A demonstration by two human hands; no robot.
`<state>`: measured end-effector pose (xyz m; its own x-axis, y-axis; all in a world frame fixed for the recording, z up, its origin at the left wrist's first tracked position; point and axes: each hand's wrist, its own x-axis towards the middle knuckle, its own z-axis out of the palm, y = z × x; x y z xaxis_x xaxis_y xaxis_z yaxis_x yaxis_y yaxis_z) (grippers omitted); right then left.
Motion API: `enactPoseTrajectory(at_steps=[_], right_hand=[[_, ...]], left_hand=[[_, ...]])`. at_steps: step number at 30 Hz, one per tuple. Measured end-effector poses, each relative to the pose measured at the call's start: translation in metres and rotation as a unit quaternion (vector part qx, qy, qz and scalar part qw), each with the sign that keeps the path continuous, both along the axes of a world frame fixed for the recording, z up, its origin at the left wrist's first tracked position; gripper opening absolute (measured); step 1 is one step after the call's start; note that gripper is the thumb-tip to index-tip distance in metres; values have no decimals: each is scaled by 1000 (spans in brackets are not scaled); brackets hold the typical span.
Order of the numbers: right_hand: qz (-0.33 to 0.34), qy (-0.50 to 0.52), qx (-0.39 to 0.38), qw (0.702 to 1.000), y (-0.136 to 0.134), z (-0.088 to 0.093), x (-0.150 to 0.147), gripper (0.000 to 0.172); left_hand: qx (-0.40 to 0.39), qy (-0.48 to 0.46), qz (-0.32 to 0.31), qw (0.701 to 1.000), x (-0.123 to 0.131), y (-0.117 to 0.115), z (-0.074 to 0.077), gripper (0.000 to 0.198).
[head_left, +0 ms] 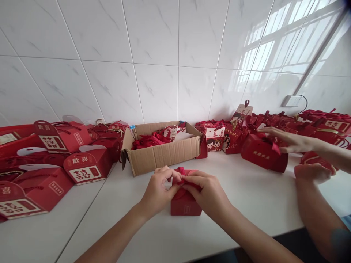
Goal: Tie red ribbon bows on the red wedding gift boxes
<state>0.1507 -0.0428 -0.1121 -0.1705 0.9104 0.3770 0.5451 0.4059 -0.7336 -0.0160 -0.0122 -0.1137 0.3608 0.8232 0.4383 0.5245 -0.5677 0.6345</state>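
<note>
A small red gift box [186,205] stands on the white table straight in front of me. Across its top runs a red ribbon [181,171], partly covered by my fingers. My left hand [161,186] pinches the ribbon from the left side, thumb and forefinger pressed together. From the right, my right hand [204,188] also pinches the ribbon, its fingertips meeting the left ones above the box. The exact shape of the ribbon between the fingers is hidden.
Behind the box stands an open cardboard carton [164,156] holding red ribbons and printed cards. Red boxes with rope handles [87,168] crowd the left. At right, another person's hand [287,140] touches a larger red box [264,153]. Many red boxes line the tiled wall.
</note>
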Motion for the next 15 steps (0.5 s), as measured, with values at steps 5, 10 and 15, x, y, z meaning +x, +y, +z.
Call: enactPoseTrajectory(at_steps=[5, 10, 15], right_hand=[[-5, 39, -53, 998, 0, 8, 1, 22], [7, 101, -94, 990, 3, 5, 3, 15], [3, 125, -74, 989, 2, -2, 3, 15]], left_hand=[[25, -3, -2, 1000, 1, -3, 0, 4], [37, -5, -14, 999, 0, -4, -4, 7], [17, -29, -25, 999, 0, -3, -8, 14]])
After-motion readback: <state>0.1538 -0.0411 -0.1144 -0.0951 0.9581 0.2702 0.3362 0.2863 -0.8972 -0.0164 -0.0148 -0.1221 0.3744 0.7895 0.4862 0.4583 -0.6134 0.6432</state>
